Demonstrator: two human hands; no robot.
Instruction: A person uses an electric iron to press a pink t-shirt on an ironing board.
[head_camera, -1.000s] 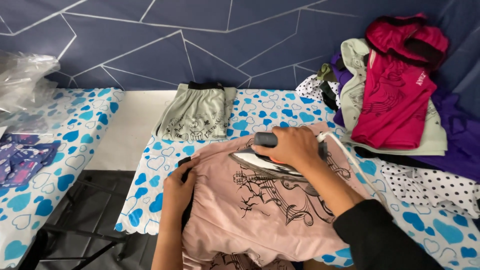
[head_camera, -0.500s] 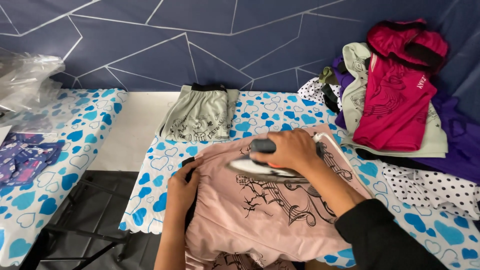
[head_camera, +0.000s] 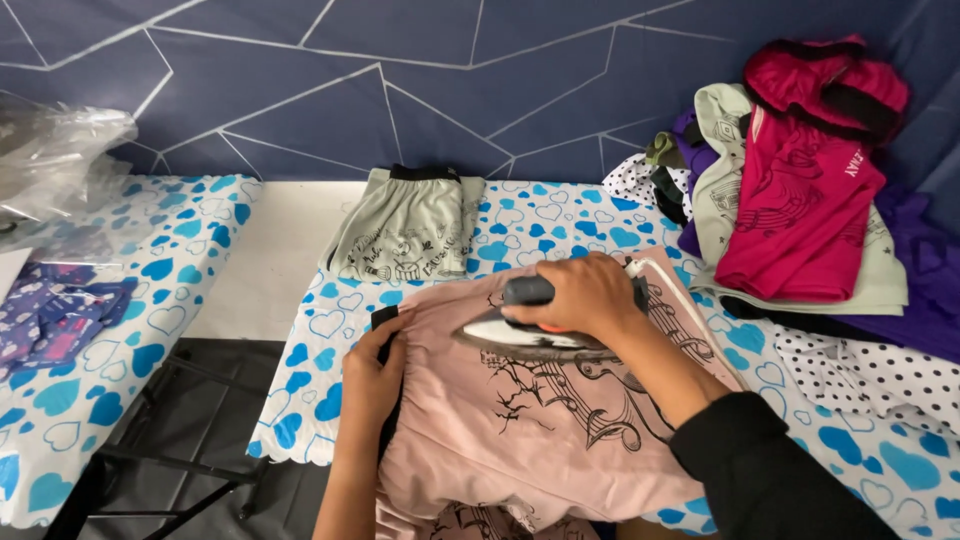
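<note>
While my right hand (head_camera: 585, 295) wraps over the handle of the iron (head_camera: 525, 335), pressing it flat on the pink garment (head_camera: 540, 430) spread on the heart-patterned board (head_camera: 310, 385), my left hand (head_camera: 375, 370) pinches the garment's dark waistband at its left edge. Bare cover lies beyond, up to the folded green shorts (head_camera: 410, 225); a clothes pile (head_camera: 800, 200) crowds the right
</note>
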